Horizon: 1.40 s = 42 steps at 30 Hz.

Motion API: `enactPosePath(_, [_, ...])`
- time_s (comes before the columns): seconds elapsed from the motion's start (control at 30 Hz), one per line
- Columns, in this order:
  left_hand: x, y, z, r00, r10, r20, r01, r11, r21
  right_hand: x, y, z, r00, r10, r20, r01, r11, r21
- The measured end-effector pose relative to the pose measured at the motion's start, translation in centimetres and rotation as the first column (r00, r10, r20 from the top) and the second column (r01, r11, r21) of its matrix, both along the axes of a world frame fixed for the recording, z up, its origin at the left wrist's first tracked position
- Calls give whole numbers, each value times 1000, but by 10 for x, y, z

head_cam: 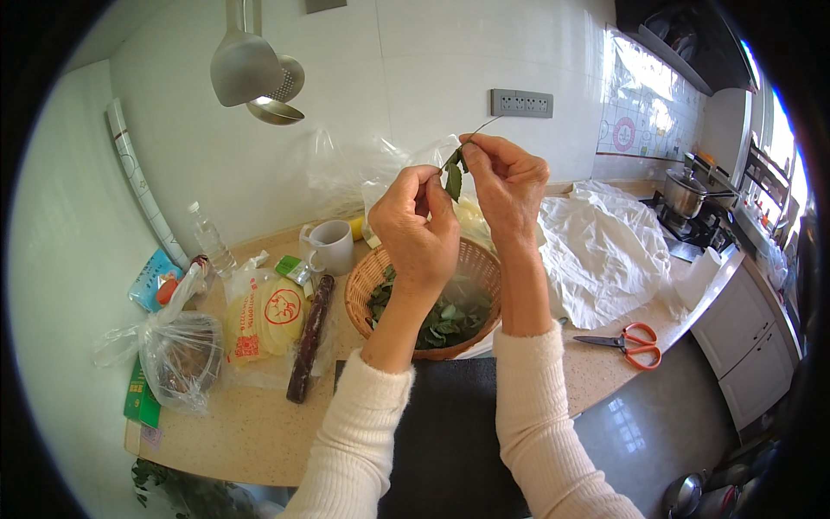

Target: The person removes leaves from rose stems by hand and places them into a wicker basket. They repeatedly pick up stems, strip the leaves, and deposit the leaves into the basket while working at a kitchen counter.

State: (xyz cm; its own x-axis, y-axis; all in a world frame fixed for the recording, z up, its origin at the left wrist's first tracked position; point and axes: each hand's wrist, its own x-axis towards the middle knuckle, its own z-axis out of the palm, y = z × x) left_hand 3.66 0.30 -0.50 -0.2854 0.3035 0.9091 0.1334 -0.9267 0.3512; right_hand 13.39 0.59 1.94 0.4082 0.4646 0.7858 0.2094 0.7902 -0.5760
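Observation:
Between my raised hands is a thin sprig with a few green leaves [454, 181]. My left hand [418, 227] pinches its lower end between thumb and fingertips. Higher up the stem, my right hand [509, 181] grips it, and the bare tip sticks out above the fingers. Beneath both hands stands a woven wicker basket [358, 285] holding loose green leaves [447, 324]. My forearms cover part of the basket. A black board or mat [447, 441] lies in front of it.
Scissors with red handles [632, 344] lie right, beside a crumpled white cloth [596, 253]. Leftward are a dark sausage-like stick [311, 344], a white mug [332, 246], a printed plastic bag [266, 318], a knotted clear bag [185, 357] and a bottle [213, 243]. A lidded pot [684, 191] sits on the stove.

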Motion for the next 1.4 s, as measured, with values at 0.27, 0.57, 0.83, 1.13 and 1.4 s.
enactPosePath(0.27, [7,0,-3,999,-5,-43,5,1000,13,-2,6,-3,937,-347,47,335,927,170])
enactPosePath(0.57, [8,-3,-4,994,6,-112,-4,1000,16,-4,8,-6,922,-388,-7,388,921,30])
enactPosePath(0.83, [5,0,-6,992,7,-122,-9,1000,-19,-7,13,-10,933,-358,-35,358,934,-23])
enactPosePath(1.13, [5,-1,-4,997,6,-80,-6,1000,8,4,27,-17,960,-179,-213,172,984,-53])
enactPosePath(1.4, [-7,4,3,930,-300,214,342,919,-196,30,22,-16,969,120,-214,-145,984,-103])
